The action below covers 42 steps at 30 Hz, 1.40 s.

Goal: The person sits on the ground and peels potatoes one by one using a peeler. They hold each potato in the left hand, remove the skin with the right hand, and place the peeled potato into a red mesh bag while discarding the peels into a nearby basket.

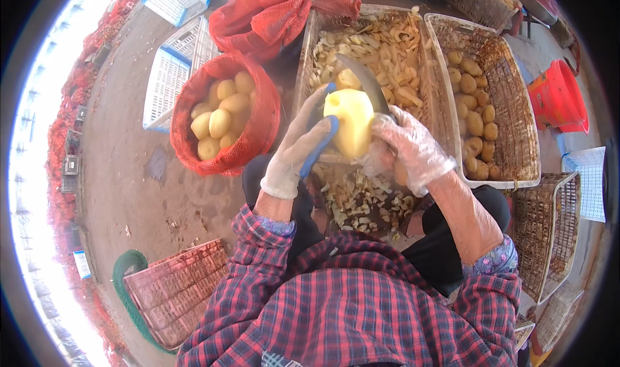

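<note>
A large peeled potato (348,125) with a pale yellow surface is held up in front of me. My left hand (302,137), in a white knit glove with blue-coated fingers, grips its left side. Around the handle of a curved knife (367,82) closes my right hand (409,144), covered by a clear plastic glove. The grey blade points up and to the left, beside the potato's upper right side; whether it touches cannot be told. Below both hands is a crate (301,71) holding heaps of potato peelings (399,52). The knife handle is mostly hidden by my fingers.
On the left stands a red mesh sack (177,137) of peeled potatoes (220,123). A dirty crate (520,120) at right contains unpeeled potatoes (467,84). Scraps (361,192) lie between my feet. Red buckets (557,96), stacked crates (545,236) and a white basket (167,86) stand around.
</note>
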Available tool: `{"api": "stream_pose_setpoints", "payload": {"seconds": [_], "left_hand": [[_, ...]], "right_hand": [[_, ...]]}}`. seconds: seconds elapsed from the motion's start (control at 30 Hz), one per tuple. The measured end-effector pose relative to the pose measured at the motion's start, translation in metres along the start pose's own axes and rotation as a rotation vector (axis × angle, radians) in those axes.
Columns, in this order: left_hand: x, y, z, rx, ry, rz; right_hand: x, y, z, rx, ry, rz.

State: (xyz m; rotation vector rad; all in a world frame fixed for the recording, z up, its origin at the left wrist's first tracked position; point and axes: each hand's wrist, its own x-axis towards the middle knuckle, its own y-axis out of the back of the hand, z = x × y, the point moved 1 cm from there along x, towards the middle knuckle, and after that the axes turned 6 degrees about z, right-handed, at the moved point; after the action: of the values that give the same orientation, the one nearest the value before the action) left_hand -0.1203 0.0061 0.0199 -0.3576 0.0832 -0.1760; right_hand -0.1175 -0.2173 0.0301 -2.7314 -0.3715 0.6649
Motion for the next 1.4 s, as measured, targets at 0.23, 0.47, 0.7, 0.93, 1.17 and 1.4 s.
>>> {"api": "stream_pose_setpoints", "payload": {"seconds": [0.23,0.47,0.7,0.93,1.17,1.4], "left_hand": [[-0.022,-0.032,0.002,0.155,-0.092,0.055],[-0.028,-0.038,-0.015,-0.554,0.036,-0.066],[-0.053,-0.056,0.019,-0.367,-0.075,-0.058],[-0.06,-0.062,0.022,-0.21,-0.089,0.002],[-0.06,-0.065,0.018,-0.335,-0.022,-0.018],[-0.056,-0.072,0.044,-0.554,-0.079,-0.125]], "right_hand": [[-0.017,-0.002,-0.011,-0.066,0.144,-0.085],[-0.046,0.011,-0.025,-0.066,0.291,0.006],[-0.066,0.018,-0.023,-0.826,0.714,0.156],[-0.086,0.006,-0.026,-0.988,1.154,0.196],[-0.075,0.01,-0.025,-1.227,0.995,0.245],[-0.064,0.026,-0.018,-0.415,0.649,0.049]]}}
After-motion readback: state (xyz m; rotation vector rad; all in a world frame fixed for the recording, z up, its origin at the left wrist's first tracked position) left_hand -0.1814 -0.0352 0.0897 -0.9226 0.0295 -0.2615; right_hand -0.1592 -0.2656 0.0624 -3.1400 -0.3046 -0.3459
